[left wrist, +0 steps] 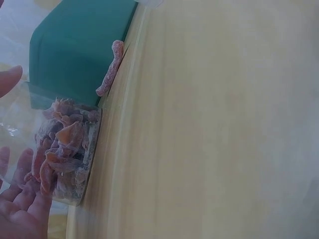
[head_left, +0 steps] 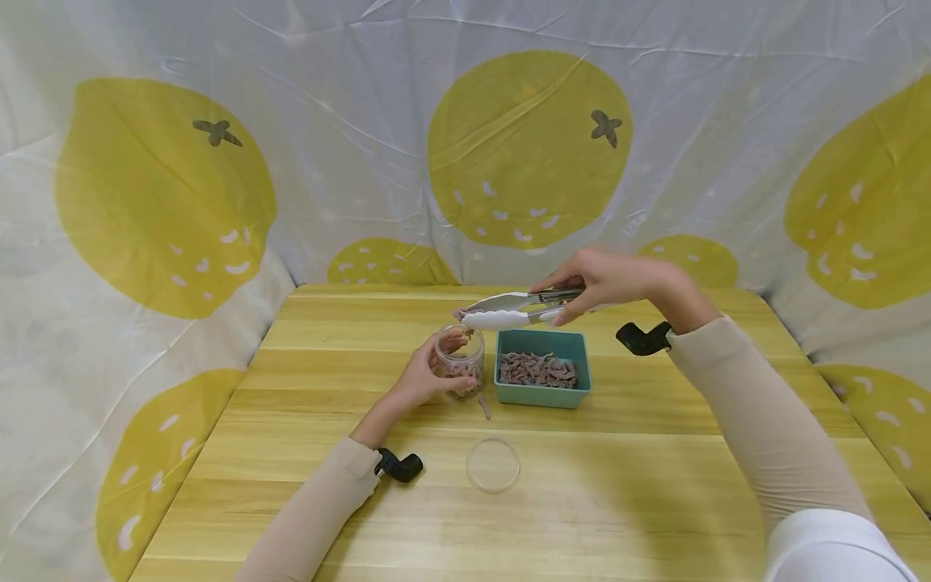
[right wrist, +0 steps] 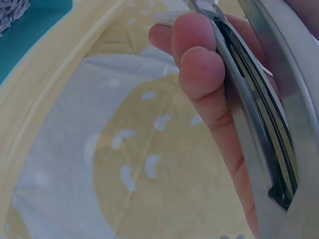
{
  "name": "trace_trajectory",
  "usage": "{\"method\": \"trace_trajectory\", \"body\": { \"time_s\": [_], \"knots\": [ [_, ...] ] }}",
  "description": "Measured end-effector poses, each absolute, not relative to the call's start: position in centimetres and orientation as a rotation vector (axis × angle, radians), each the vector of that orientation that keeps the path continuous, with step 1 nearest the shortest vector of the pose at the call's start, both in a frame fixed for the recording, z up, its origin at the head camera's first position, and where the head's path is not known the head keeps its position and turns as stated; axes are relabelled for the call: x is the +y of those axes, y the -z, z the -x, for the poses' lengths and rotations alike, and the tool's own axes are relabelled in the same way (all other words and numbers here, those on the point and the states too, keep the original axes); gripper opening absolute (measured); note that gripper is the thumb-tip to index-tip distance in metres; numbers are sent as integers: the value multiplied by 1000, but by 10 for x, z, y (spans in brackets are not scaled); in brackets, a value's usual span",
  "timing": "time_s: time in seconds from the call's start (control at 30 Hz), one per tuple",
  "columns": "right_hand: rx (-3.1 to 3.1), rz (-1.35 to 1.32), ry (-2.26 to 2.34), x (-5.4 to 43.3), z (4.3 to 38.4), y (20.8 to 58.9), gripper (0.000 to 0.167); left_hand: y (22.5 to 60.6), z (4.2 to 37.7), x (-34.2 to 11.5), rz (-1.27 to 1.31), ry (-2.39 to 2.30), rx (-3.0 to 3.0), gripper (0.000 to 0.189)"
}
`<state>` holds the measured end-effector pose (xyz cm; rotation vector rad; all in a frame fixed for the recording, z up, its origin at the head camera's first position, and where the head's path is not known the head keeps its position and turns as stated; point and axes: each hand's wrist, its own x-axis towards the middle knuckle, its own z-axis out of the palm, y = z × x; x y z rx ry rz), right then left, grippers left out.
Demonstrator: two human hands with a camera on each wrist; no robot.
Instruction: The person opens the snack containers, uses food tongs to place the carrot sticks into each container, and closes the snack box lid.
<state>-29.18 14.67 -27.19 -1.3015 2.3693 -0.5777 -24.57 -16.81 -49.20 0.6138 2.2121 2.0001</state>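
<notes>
Tongs (head_left: 509, 320), curled into the right hand (head_left: 607, 279), lie with their long axis nearly level across the head view, tips pointing left above the jar (head_left: 473, 360) and bearing strips (head_left: 459, 313). Thumb and fingers of the left hand (head_left: 420, 376) grip the upright jar from either side. Beside it stands the box (head_left: 541, 396) of strips; the lid (head_left: 493, 488) lies nearer the person.

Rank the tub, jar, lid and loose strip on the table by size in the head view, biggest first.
1. Tub
2. Jar, partly covered by the left hand
3. Lid, about as wide as the jar but shorter
4. Loose strip
</notes>
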Motion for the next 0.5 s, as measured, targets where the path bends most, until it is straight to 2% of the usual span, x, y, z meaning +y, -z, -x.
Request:
{"method": "trace_trajectory", "body": {
  "time_s": [0.5],
  "knots": [
    [2299,1302,435,117,300,277,53,491,242,-169,-479,-1944,2244,87]
  ]
}}
